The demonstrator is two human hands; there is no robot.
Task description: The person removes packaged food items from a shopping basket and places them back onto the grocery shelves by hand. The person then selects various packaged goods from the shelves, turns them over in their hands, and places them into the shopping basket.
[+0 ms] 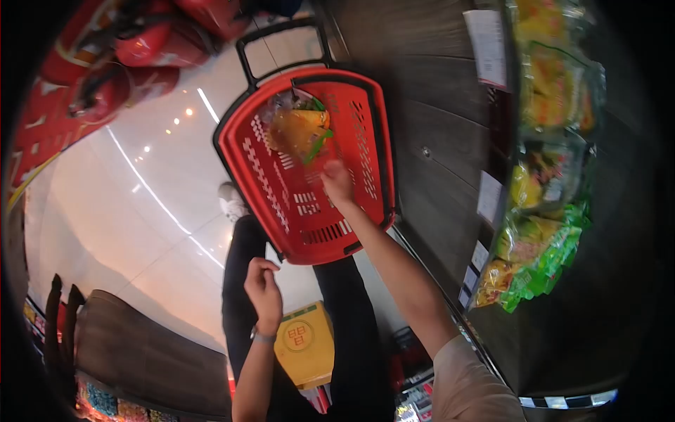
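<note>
A red shopping basket (307,239) with perforated walls and a black raised handle (244,58) stands on the floor before my legs. Inside, towards its far end, is a blurred yellow-orange package (299,130) with green corners, beside clear plastic wrapping. My right hand (337,181) reaches into the basket just below this package. Motion smears its fingers, so their grip does not show, and a small gap seems to separate hand and package. By the basket's near left corner, my left hand (264,290) is apart from it, fingers curled, with nothing visible in them.
Packaged snacks (545,176) in clear, yellow and green bags line the dark shelf on the right, above price labels (489,195). Red bags (144,53) are piled at upper left. A yellow box (304,344) lies between my legs; a dark wooden surface (140,355) is at lower left.
</note>
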